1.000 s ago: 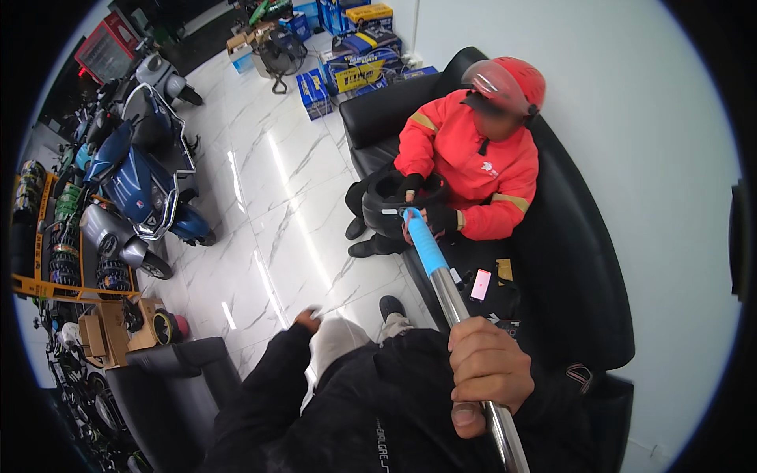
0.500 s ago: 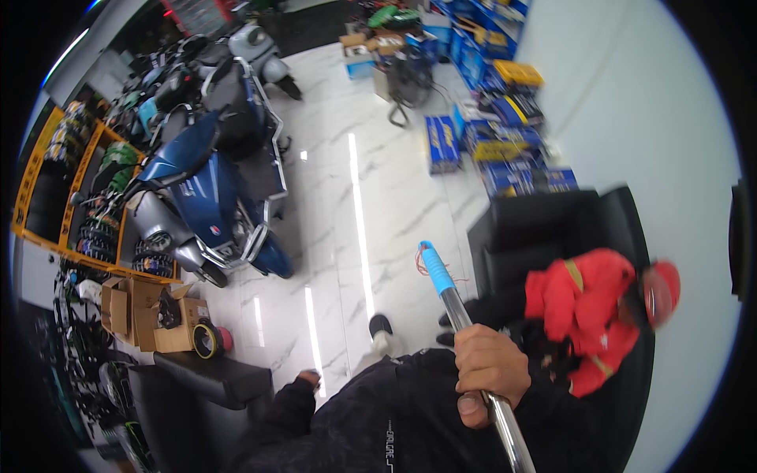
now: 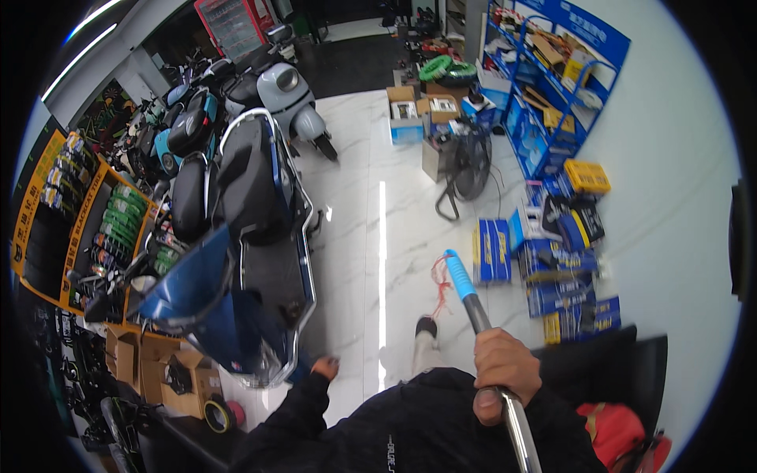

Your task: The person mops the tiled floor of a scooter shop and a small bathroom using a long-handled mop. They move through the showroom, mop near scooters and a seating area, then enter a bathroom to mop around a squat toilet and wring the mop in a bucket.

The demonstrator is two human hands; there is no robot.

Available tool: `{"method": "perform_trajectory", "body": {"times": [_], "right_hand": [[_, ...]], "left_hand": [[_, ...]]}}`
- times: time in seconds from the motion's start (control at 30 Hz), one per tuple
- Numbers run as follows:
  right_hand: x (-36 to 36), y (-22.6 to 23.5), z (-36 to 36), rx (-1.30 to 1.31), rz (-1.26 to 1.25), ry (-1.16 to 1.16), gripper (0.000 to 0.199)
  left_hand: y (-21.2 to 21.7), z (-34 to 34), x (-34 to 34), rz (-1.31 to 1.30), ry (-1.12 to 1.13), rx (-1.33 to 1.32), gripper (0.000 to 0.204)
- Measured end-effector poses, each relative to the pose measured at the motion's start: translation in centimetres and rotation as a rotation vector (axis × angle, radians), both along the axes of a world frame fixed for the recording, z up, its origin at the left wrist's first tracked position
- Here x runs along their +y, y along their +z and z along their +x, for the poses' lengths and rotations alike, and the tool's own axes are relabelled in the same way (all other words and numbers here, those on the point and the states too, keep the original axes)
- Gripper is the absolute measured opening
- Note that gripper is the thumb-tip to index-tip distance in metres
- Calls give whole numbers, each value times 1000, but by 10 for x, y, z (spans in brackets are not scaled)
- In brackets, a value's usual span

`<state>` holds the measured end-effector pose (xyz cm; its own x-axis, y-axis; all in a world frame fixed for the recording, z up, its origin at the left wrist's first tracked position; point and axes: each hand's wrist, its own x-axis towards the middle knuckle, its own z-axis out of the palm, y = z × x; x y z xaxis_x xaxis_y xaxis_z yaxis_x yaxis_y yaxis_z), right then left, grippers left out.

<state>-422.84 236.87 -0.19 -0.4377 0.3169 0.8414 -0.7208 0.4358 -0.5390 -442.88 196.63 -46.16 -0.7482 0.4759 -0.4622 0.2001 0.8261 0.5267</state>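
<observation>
My right hand [image 3: 507, 374] is wrapped around a shiny metal pole [image 3: 520, 433] with a light-blue grip [image 3: 460, 274] at its far end. From that end dangles a loose tangle of red string [image 3: 441, 288]. The pole slants from the lower right up toward the middle; its lower end runs out of the picture. My left hand [image 3: 326, 367] hangs low beside the front of a dark-blue scooter [image 3: 189, 280]. It is small and blurred, so how its fingers are bent does not show, and nothing can be seen in it.
Blue and yellow boxes [image 3: 558, 276] are stacked by the right wall, near a black fan [image 3: 473, 162] and a blue display rack [image 3: 544, 118]. A dark chair [image 3: 643, 370] with red clothing [image 3: 611, 430] stands lower right. Orange tyre shelves [image 3: 75, 244] and an open carton [image 3: 189, 386] line the left.
My view has shifted forward along the floor, so the chair and red clothing have slid down to the lower edge. The scooter appears closer to my left hand. My right hand keeps holding the pole.
</observation>
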Motion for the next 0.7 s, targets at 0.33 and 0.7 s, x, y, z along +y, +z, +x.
{"method": "perform_trajectory", "body": {"times": [0.33,0.7], "right_hand": [[205,63,-343,62,147,-18,19],[348,103,-718,152,162,-51,33]], "left_hand": [[-34,-118,-1,-584,-90,-503,32],[-8,-634,401,-172,-22,232,34]]}}
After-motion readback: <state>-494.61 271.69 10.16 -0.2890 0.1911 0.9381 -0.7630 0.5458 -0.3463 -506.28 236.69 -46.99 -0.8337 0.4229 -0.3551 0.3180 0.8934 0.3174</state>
